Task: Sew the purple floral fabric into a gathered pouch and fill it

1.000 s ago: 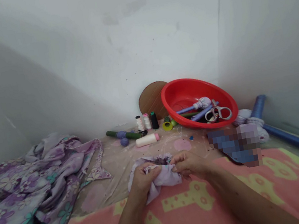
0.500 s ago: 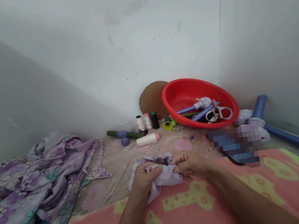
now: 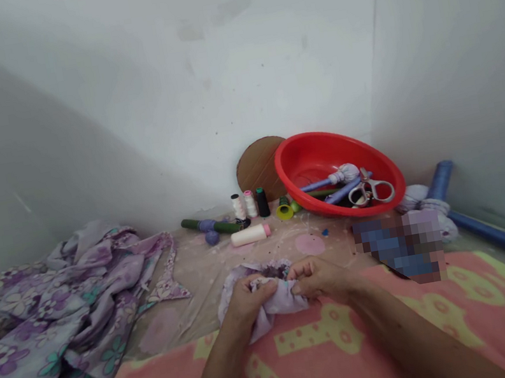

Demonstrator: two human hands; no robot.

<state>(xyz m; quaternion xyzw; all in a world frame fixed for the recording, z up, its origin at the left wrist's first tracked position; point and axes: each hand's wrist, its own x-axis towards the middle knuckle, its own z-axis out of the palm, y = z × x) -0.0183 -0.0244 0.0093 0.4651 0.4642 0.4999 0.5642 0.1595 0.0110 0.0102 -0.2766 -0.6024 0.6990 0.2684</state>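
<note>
A gathered piece of lilac floral fabric (image 3: 283,300) lies between my two hands, bunched into a rough ring with its patterned side showing inside. My left hand (image 3: 250,299) pinches its folded edge, the thumb lying on top. On the opposite side, my right hand (image 3: 313,277) grips the same edge between thumb and fingers. Whether a needle or thread sits in the right fingertips is too small to tell. Under my forearms spreads a pink and yellow patterned cloth (image 3: 310,360).
A heap of purple floral fabric (image 3: 56,318) lies on the left. Thread spools (image 3: 249,204) stand by the wall near a green rod (image 3: 227,225). A tilted red basin (image 3: 296,159) holds scissors (image 3: 381,191) and wrapped sticks. Right of my hands is a blurred-out flat object (image 3: 395,249).
My right fingers have shifted slightly along the fabric's edge. Both hands keep hold of the cloth, and everything around them stays in place.
</note>
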